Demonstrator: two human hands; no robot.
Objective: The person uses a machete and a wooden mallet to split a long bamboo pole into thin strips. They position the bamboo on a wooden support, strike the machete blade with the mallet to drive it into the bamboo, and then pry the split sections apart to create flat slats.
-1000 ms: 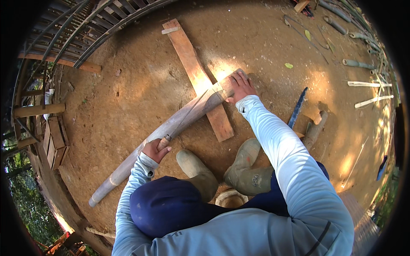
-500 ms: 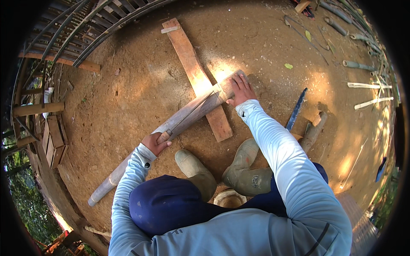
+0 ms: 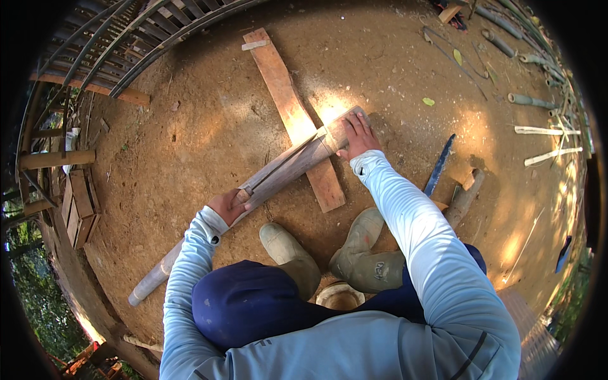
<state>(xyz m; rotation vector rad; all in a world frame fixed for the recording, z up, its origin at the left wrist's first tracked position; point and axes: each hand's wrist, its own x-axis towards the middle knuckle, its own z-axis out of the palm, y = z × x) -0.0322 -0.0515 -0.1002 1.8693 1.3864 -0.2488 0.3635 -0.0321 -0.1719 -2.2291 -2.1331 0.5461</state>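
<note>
A thick grey-brown bamboo pole (image 3: 278,177) lies slantwise before me, its far right end raised across a flat wooden plank (image 3: 324,183). My left hand (image 3: 227,206) is closed around the wooden handle (image 3: 243,194) of a tool beside the pole's middle. From that handle a thin dark blade runs up along the pole toward a pale band; its exact kind cannot be told. Near the pole's upper end, my right hand (image 3: 359,135) grips the bamboo, with fingers over the top and thumb at the near side.
Right of my boots (image 3: 364,237) lie a dark saw blade (image 3: 440,164) and a short bamboo piece (image 3: 465,199). Several bamboo lengths (image 3: 529,99) line the right edge. A slatted bamboo structure (image 3: 130,47) stands at the upper left, wooden boards (image 3: 77,206) below it.
My left hand and the tool handle have shifted slightly up and away along the pole's side. My right hand stays on the upper end.
</note>
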